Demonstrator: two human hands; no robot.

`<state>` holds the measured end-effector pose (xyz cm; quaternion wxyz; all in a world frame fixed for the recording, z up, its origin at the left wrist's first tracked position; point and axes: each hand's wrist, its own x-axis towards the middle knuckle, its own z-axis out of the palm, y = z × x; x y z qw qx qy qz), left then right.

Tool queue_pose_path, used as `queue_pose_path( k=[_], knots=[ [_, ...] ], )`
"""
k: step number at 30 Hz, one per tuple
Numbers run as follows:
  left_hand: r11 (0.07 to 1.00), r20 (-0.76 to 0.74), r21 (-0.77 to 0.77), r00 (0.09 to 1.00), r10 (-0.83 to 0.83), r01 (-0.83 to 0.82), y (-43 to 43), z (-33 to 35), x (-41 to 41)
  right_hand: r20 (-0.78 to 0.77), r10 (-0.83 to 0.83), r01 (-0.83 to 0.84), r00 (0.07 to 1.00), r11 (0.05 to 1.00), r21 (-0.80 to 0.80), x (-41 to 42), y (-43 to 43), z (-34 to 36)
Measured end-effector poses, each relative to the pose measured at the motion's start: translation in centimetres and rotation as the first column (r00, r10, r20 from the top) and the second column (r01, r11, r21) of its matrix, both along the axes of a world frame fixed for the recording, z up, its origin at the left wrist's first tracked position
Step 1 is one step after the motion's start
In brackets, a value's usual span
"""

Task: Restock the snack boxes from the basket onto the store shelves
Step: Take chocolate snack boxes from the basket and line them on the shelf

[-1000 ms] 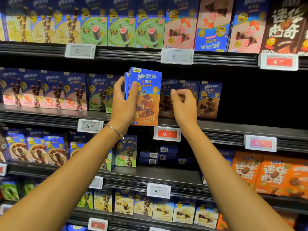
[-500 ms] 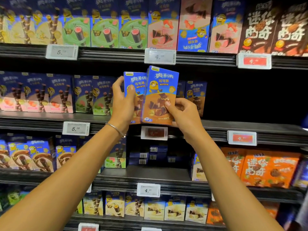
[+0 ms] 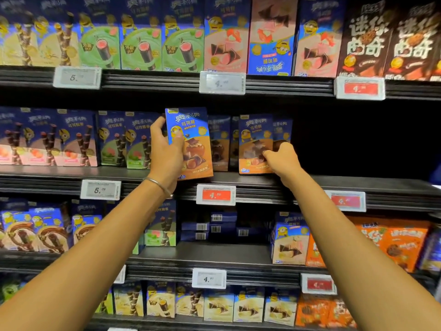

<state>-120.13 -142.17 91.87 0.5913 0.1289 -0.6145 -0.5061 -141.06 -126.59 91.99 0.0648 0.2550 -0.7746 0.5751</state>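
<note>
My left hand (image 3: 167, 151) grips a blue and orange snack box (image 3: 193, 149), holding it upright just in front of the second shelf (image 3: 334, 185). My right hand (image 3: 282, 158) holds a second box of the same kind (image 3: 254, 142) by its lower right side; this box stands on the shelf beside other chocolate boxes (image 3: 219, 144). The basket is out of view.
The second shelf is dark and open to the right of my right hand. Price tags (image 3: 216, 194) line the shelf edges. Pink and green snack boxes (image 3: 114, 139) fill the shelf to the left. Rows of other boxes (image 3: 269, 37) stand above and below.
My right hand has taken one box from the pair and carried it right onto the shelf. My left hand keeps the other box. The view has shifted slightly.
</note>
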Motion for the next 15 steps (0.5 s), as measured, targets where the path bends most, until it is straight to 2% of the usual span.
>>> queue_pose_path(
  k=[15],
  knots=[
    [1.0,0.052,-0.004,0.998,-0.023,0.023,0.7,-0.1,-0.8,-0.062,-0.081,0.089,0.995,0.986,0.138,0.2,-3.0,0.1]
  ],
)
